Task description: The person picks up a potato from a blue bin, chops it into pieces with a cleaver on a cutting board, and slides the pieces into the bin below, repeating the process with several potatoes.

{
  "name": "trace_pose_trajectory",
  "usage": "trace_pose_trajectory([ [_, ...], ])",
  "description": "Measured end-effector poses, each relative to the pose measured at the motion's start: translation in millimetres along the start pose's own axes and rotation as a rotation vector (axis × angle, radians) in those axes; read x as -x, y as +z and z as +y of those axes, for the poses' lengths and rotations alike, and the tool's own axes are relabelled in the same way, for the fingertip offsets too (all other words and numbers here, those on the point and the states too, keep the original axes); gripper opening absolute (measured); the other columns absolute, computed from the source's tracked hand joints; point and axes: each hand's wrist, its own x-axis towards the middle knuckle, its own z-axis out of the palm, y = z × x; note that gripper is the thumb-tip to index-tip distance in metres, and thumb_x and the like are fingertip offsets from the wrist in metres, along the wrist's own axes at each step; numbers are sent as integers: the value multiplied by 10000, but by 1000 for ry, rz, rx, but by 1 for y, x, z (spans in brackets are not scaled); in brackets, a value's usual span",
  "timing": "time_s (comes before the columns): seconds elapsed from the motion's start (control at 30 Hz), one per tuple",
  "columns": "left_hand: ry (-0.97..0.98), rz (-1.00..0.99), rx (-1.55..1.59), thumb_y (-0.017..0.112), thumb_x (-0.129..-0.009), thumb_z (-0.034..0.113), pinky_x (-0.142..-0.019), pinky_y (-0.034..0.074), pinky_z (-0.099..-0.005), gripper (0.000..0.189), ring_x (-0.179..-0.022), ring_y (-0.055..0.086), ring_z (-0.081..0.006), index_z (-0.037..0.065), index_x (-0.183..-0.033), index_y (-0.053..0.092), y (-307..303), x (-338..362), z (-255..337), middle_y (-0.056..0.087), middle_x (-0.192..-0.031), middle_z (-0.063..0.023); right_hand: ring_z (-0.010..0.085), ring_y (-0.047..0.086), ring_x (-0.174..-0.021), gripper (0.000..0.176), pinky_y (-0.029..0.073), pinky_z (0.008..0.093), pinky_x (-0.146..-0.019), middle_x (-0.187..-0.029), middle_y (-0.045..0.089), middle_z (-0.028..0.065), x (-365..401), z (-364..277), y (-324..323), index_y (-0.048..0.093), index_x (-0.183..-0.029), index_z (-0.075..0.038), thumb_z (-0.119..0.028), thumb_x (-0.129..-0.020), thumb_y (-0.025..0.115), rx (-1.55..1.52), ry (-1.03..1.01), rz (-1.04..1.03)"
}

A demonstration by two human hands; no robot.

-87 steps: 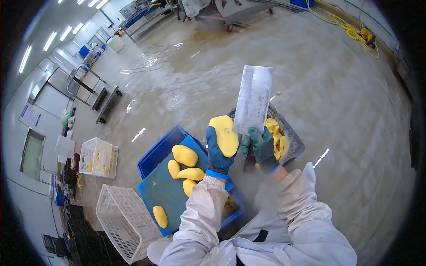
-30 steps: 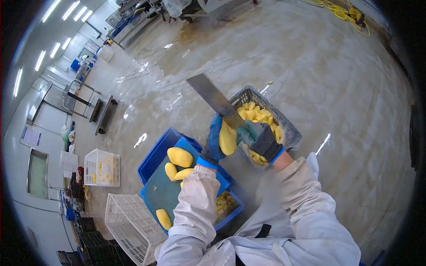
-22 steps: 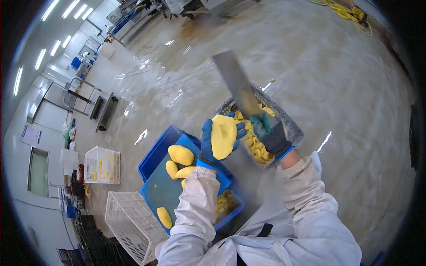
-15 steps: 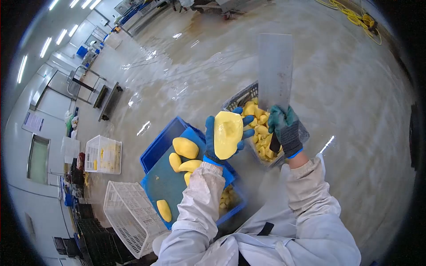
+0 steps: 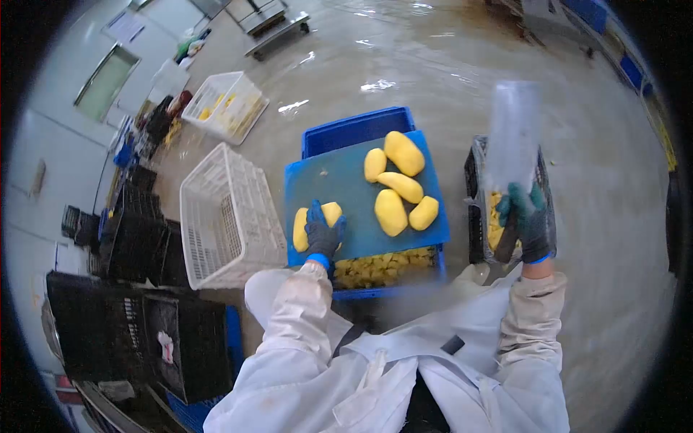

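Observation:
My gloved left hand (image 5: 323,232) is down at the left end of the blue cutting board (image 5: 339,177), its fingers over a peeled potato (image 5: 333,212). Right beside it lies another peeled potato (image 5: 299,229). Several more, such as a large yellow potato (image 5: 390,212), are grouped on the board's right side. My right hand (image 5: 525,220), in a green and dark glove, is closed round the dark handle of a cleaver (image 5: 513,133). The wide blade points up and away, blurred, above a dark crate (image 5: 474,209) holding yellow potato pieces.
The board lies across a blue crate (image 5: 354,134) with cut pieces in it. A white basket (image 5: 238,216) stands to the left, with a second white basket (image 5: 229,108) farther back. Black crates (image 5: 137,332) are stacked at lower left. A wheeled cart (image 5: 278,32) stands on the wet floor (image 5: 404,72).
My left hand, which held up a cut potato, has come down onto the board's left end. The view has turned left. The cleaver stays in my right hand, blade up.

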Motion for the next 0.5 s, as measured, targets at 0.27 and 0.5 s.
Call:
trace_pose_trajectory([
  [0.27,40,-162,280,625,-809,332,-1035,332,-440,694,-1224,418,-415,12,-1360,350,3,13,-57,425,-1313,-291,362,623,-811,237,484,469,-734,-841,629,224,76,34,207,575,-961,-13,-216,-839,583,475,130,-363],
  [0.5,15,32,430,634,-798,226,-896,443,-426,463,-1043,557,-349,39,-1211,542,-10,37,-47,589,-1087,-212,415,612,-855,341,473,504,-771,-880,625,264,95,52,274,534,-988,-3,-304,-832,563,1015,84,-482],
])
